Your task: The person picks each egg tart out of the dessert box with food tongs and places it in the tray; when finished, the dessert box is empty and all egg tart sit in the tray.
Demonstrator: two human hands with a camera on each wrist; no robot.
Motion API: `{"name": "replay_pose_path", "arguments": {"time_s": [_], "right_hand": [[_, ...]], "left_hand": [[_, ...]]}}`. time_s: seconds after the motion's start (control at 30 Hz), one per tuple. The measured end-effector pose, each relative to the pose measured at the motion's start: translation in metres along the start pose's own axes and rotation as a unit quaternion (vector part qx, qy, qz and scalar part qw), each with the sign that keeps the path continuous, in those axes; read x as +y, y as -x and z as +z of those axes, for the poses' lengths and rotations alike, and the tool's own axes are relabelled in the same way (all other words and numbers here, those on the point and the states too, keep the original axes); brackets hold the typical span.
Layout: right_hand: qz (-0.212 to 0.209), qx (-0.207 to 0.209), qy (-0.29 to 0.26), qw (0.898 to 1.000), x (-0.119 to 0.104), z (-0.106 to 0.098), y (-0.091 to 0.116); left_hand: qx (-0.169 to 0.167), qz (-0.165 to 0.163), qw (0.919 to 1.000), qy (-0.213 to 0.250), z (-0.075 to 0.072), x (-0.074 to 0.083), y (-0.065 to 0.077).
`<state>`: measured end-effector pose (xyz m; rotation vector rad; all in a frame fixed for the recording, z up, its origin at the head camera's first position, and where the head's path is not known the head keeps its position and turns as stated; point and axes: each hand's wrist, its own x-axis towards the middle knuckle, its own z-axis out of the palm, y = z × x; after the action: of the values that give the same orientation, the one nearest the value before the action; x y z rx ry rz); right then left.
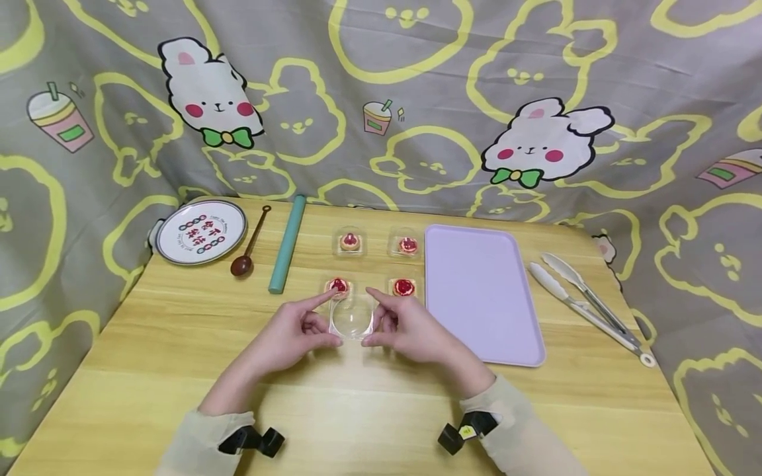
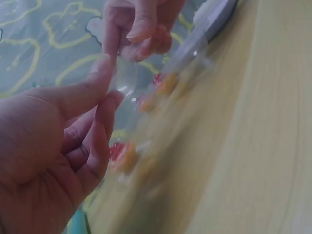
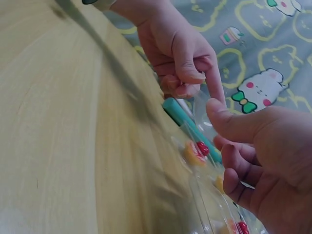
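My left hand (image 1: pixel 297 330) and right hand (image 1: pixel 413 327) pinch the clear plastic lid (image 1: pixel 352 318) from opposite sides. I'd squeeze lightly — and keep it level.

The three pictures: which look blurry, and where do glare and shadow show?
Head view: fairly sharp, with a pale sheen on the table in front of the clear lid; left wrist view: dim, the tarts smeared and soft, the left hand clearer; right wrist view: dim too, with a long dark shadow running across the table.
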<state>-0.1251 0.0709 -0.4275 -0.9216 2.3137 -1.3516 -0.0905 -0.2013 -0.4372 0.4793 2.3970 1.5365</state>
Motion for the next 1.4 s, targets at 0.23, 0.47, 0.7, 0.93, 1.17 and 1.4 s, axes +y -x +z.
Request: {"name": "replay_pose_path", "arguments": {"time_s": [0.23,0.47,0.7,0.93,1.17,1.4], "right_hand": [[0.011,-0.031,0.086,0.996,-0.007,0.011,-0.011],[0.025,-0.067,0.133,0.989,-0.010,0.020,-0.017],[0.017,-0.067,0.185,0.980,-0.009,0.019,-0.017],[0.018,-0.067,0.200,0.977,-0.012,0.016,-0.014],[0.017,-0.075,0.216,0.973,-0.009,0.012,-0.011],[0.021,-0.053,0.189,0.980,-0.012,-0.011,-0.004]], "left_hand": [[-0.022,-0.018,0.9994,-0.021,-0.010,-0.009,0.005],[-0.053,-0.021,0.9977,-0.036,-0.015,-0.014,0.010],[-0.052,0.001,0.9980,-0.037,-0.010,-0.017,0.008],[-0.047,0.008,0.9980,-0.041,-0.005,-0.018,0.008],[-0.063,-0.004,0.9967,-0.051,-0.002,-0.021,0.010],[-0.031,0.004,0.9952,-0.092,-0.019,-0.009,0.004]]}}
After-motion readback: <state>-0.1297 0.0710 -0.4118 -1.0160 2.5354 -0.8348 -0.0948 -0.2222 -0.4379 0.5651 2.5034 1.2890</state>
